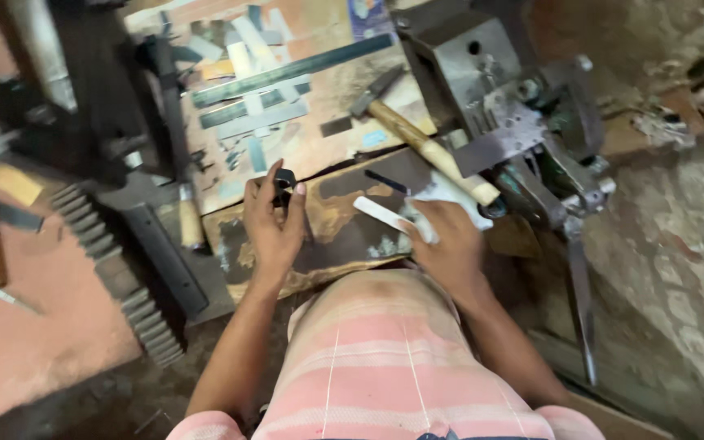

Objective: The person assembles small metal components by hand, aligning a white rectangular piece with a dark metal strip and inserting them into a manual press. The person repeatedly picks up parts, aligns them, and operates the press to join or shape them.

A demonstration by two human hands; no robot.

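Cluttered workshop desk (319,147) with metal strips, hammer (425,143) at upper centre, left hand (275,220) fingers pinching small black block (284,181) at centre, right hand (450,244) fingers gripping pale flat strip (380,213) beside it.

Pink striped shirt (385,358); brown hammer handle (433,151).

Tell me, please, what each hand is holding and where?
Left hand: small black block, pinched at its sides. Right hand: white cloth and pale flat strip, gripped at one end.
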